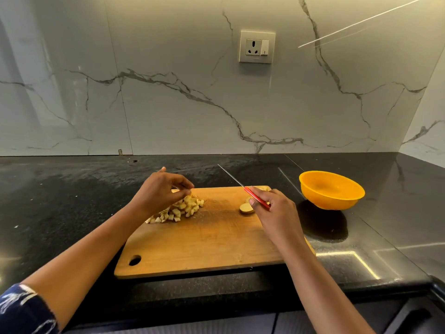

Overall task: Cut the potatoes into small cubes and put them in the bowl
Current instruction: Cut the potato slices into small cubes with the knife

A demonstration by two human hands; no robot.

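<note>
A wooden cutting board [207,239] lies on the black counter. A heap of small potato cubes [183,209] sits on its far left part. My left hand [161,192] hovers just over the heap with fingertips pinched together; whether it holds a cube is unclear. My right hand [274,213] grips a red-handled knife [255,200], blade pointing up and away to the left. A cut potato slice [246,209] lies on the board beside that hand, with more pieces partly hidden behind it. The orange bowl [334,198] stands to the right of the board and looks empty.
The black stone counter [72,201] runs to a marble wall at the back and right. A wall socket [257,47] sits above the board. The counter's front edge lies just below the board.
</note>
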